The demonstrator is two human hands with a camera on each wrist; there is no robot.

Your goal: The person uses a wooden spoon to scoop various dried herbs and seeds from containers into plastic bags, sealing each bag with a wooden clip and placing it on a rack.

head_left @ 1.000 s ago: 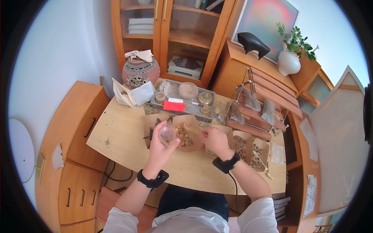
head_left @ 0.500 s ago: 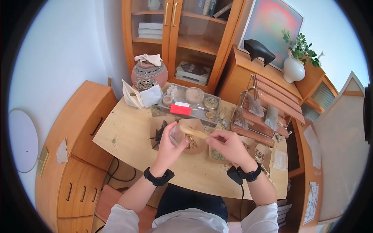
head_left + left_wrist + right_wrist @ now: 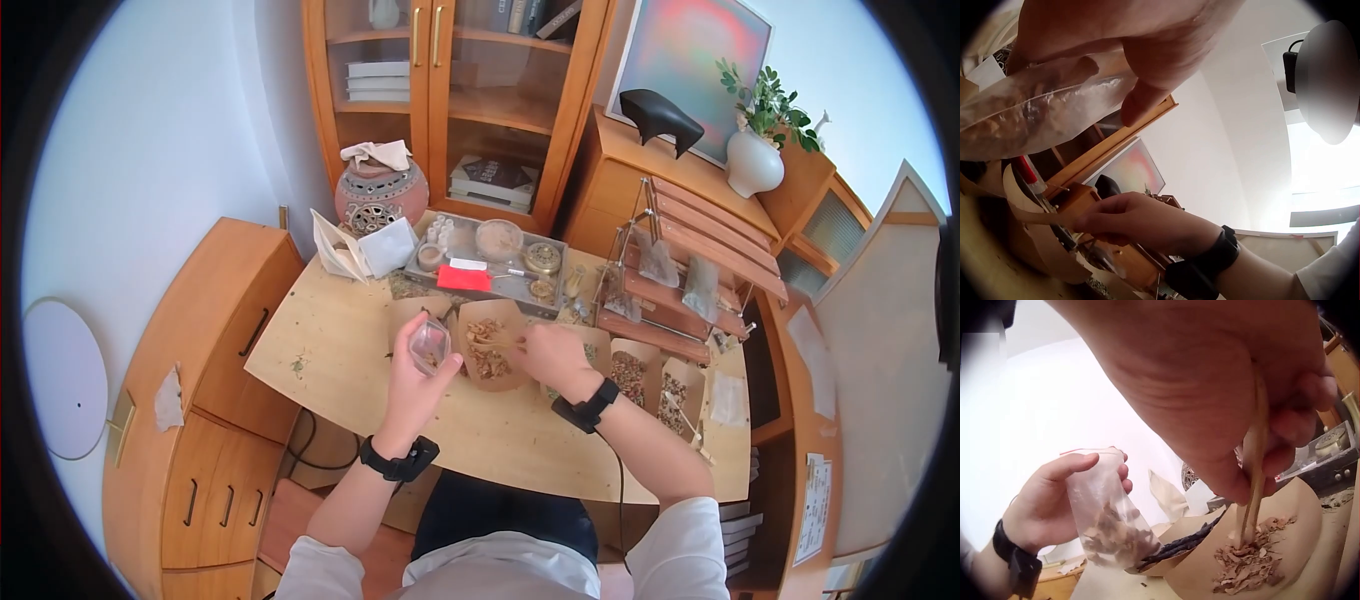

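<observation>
My left hand point(image 3: 408, 385) holds a clear plastic zip bag point(image 3: 1113, 522) by its top, fingers and thumb on either side. Brown dried flakes lie in the bottom of the bag. My right hand point(image 3: 562, 360) grips a light wooden scoop point(image 3: 1252, 462), pointed down. Its tip is among the reddish-brown dried flakes point(image 3: 1250, 559) in a folded brown paper tray point(image 3: 1307, 503). The left wrist view shows the bag point(image 3: 1041, 112) close up, with the right hand point(image 3: 1147, 222) beyond it.
Dark dried sticks point(image 3: 1191, 539) fill another paper tray on the left. More paper trays with dried bits point(image 3: 630, 375) stand to the right. Behind are a grey tray point(image 3: 480, 225) with jars and a red packet point(image 3: 464, 279), and a tiered wooden rack point(image 3: 665, 290).
Half a second ago the scoop was at the bag's mouth; my right hand has since carried it back into the flakes. The left hand has shifted slightly, still holding the bag.
</observation>
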